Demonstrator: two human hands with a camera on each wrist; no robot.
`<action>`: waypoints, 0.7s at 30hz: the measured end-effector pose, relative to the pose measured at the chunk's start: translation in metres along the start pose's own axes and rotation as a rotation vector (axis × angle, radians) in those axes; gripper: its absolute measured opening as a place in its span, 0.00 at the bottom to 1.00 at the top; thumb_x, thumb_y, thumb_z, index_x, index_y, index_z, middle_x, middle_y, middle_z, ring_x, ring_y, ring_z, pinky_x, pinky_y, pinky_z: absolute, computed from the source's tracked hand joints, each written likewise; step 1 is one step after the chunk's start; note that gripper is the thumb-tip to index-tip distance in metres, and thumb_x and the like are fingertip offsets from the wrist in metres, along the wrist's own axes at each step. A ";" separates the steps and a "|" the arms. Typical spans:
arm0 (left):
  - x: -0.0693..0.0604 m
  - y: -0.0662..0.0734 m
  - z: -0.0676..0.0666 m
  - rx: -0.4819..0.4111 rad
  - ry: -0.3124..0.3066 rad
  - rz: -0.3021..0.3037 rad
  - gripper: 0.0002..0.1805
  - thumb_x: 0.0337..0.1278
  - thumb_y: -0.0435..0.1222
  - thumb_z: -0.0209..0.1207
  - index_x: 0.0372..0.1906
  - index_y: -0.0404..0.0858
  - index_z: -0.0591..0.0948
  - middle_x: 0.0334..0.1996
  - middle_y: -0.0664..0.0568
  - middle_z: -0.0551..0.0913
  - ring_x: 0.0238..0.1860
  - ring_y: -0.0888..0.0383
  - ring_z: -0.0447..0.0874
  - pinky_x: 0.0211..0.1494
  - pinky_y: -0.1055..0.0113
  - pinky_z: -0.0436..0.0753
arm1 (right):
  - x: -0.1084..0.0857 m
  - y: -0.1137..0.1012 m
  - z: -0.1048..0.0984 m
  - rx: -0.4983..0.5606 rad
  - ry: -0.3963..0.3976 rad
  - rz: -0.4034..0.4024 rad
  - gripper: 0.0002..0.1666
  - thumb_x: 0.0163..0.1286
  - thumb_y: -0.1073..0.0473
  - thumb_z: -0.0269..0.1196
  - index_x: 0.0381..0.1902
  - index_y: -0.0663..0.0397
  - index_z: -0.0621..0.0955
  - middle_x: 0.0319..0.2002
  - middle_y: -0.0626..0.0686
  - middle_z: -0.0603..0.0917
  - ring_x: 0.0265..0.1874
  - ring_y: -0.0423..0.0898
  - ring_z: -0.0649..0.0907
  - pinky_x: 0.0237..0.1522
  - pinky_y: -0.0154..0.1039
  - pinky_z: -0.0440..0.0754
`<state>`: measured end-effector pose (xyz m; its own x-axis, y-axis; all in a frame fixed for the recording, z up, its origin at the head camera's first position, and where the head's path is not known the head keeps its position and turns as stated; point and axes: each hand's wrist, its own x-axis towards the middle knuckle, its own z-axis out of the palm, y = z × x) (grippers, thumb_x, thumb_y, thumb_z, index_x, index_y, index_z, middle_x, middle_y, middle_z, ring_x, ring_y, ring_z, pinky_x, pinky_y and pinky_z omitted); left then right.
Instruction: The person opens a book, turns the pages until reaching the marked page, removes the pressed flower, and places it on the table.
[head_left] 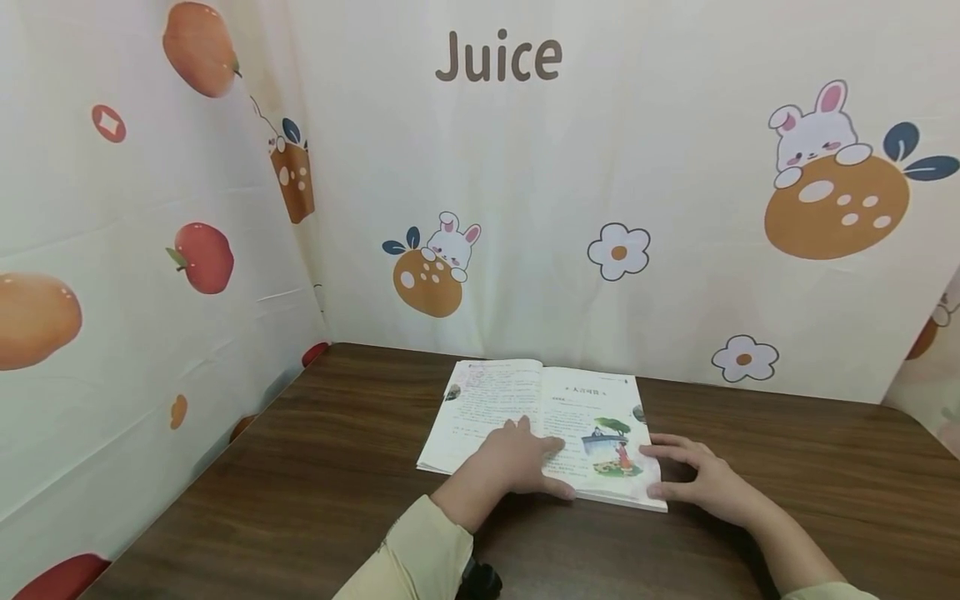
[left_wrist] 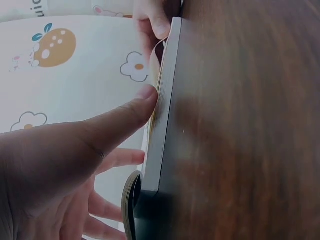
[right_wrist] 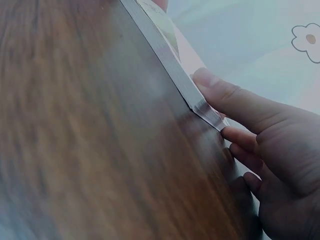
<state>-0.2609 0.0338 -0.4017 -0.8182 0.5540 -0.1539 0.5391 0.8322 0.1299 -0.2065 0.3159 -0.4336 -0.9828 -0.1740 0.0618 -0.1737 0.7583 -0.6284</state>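
An open book [head_left: 487, 408] lies on the brown wooden table, its right page printed with a coloured picture. My left hand [head_left: 517, 458] rests across the lower middle of the pages with its fingers spread. In the left wrist view, the left thumb [left_wrist: 127, 112] touches the book's near edge. At the book's lower right edge, my right hand [head_left: 705, 479] pinches a page by its outer edge. The right wrist view shows the right thumb [right_wrist: 220, 90] on top of the page and the fingers beside the book's edge. A page bows up slightly near that thumb in the left wrist view.
The wooden table [head_left: 300, 483] extends on both sides of the book. A pale curtain [head_left: 540, 167] with printed fruit, rabbits and flowers hangs behind it and along the left. Red objects [head_left: 63, 577] show partly at the table's left edge.
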 end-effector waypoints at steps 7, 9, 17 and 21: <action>0.001 0.002 0.001 0.021 0.011 -0.012 0.42 0.34 0.72 0.55 0.62 0.64 0.70 0.63 0.40 0.66 0.62 0.41 0.63 0.57 0.50 0.67 | 0.001 0.001 0.004 -0.025 0.068 -0.012 0.28 0.53 0.43 0.68 0.51 0.46 0.80 0.61 0.58 0.69 0.59 0.63 0.61 0.48 0.69 0.55; 0.002 0.002 0.001 0.028 0.008 -0.015 0.42 0.35 0.72 0.54 0.62 0.64 0.70 0.64 0.40 0.66 0.63 0.41 0.63 0.58 0.50 0.67 | 0.002 0.002 0.004 -0.016 0.069 -0.014 0.27 0.55 0.44 0.67 0.51 0.46 0.80 0.61 0.59 0.68 0.58 0.64 0.61 0.48 0.69 0.53; 0.002 0.004 0.002 0.081 0.067 -0.008 0.41 0.35 0.73 0.53 0.61 0.64 0.72 0.63 0.44 0.66 0.61 0.45 0.62 0.56 0.47 0.65 | 0.001 -0.003 0.000 0.039 0.037 0.045 0.27 0.72 0.43 0.46 0.60 0.51 0.74 0.63 0.64 0.66 0.61 0.68 0.57 0.48 0.73 0.48; 0.003 0.004 0.004 0.183 0.159 0.096 0.36 0.36 0.72 0.53 0.56 0.65 0.76 0.59 0.51 0.69 0.59 0.52 0.62 0.55 0.52 0.66 | 0.002 -0.005 -0.001 0.056 0.020 0.054 0.31 0.74 0.43 0.40 0.65 0.55 0.67 0.65 0.65 0.63 0.63 0.69 0.56 0.48 0.73 0.52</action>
<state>-0.2607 0.0390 -0.4057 -0.7748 0.6322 0.0083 0.6313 0.7743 -0.0447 -0.2080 0.3125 -0.4293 -0.9918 -0.1205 0.0415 -0.1169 0.7300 -0.6734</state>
